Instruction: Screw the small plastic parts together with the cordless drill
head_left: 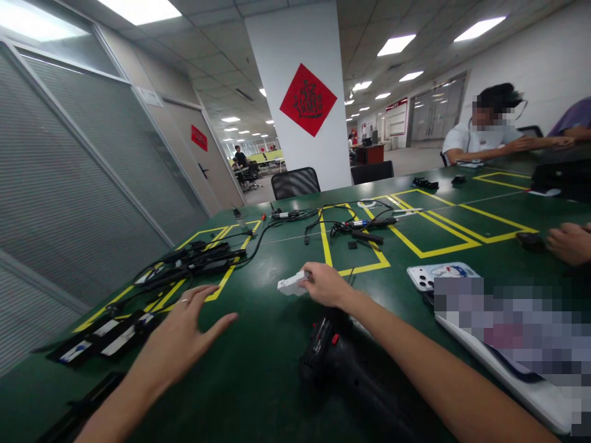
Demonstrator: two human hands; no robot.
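Note:
My left hand [184, 329] hovers open just above the green table [258, 369], fingers spread, with a ring on one finger. Just to its left lie flat black parts with white labels [99, 335]. My right hand [325, 284] is closed on a small white block [290, 284] that rests on the table near a yellow tape line. Under my right forearm lies a black power tool [332, 357] with a red button.
Black cables and adapters [198, 255] lie at the left. More cables and small black parts [360, 231] sit inside yellow tape boxes. A white phone [438, 275] lies at the right. Another person's hand [570, 243] rests at the right edge; people sit at the far end.

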